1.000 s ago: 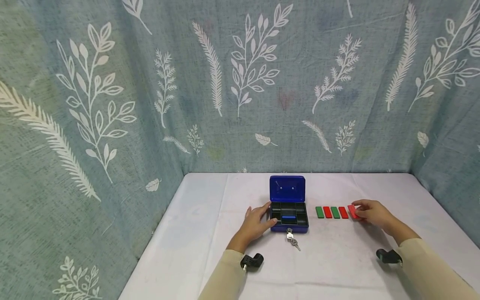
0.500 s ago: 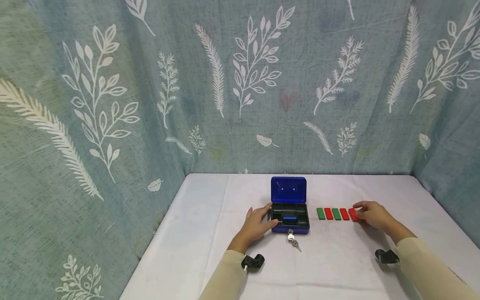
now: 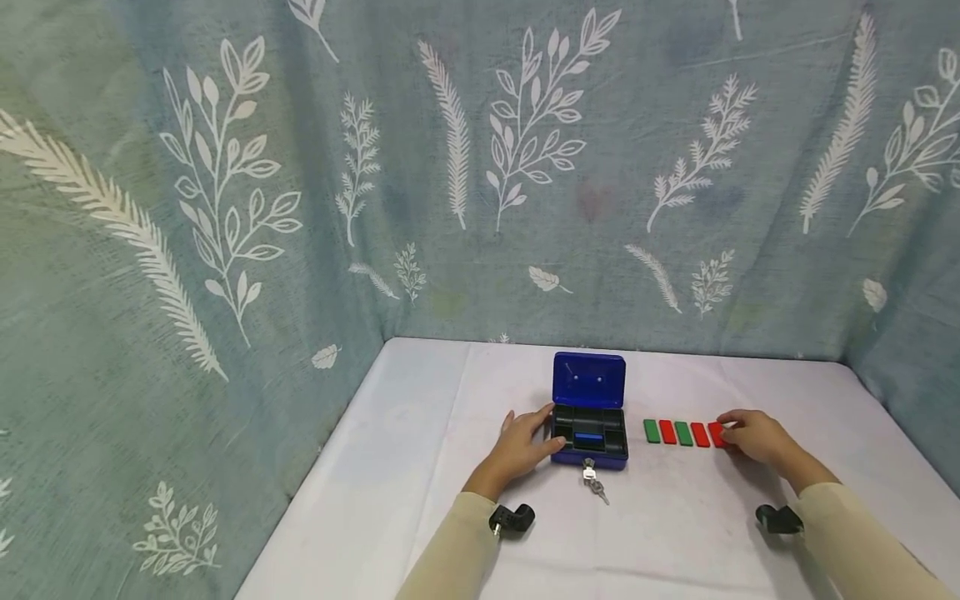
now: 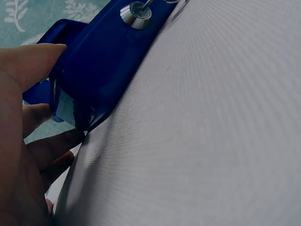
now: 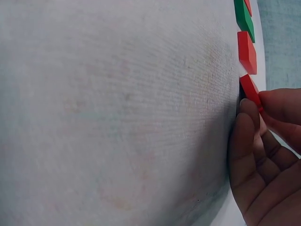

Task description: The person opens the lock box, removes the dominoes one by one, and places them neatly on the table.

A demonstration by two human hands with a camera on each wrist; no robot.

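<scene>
A blue metal cash box (image 3: 613, 462) stands with its lid up, showing a black compartment tray inside. My left hand (image 3: 519, 448) holds its left side, the thumb over the top rim and the fingers against the side wall. Keys (image 3: 596, 485) hang from the lock on the front. To the right of the box, red and green rectangular blocks lie in a row, with a green block (image 3: 652, 431) at the left end. At the right end, my right hand (image 3: 757, 437) pinches a red block (image 5: 249, 88) between thumb and fingers, low over the cloth.
White cloth (image 3: 360, 500) covers the table, and a teal leaf-patterned curtain (image 3: 450, 275) hangs behind it and at both sides. A black wrist camera (image 3: 513, 518) sits on the left sleeve, another camera (image 3: 778, 518) on the right.
The red block in my right hand has gone from tilted to lined up with the row. My left hand keeps its place on the cash box. The head view has shifted slightly.
</scene>
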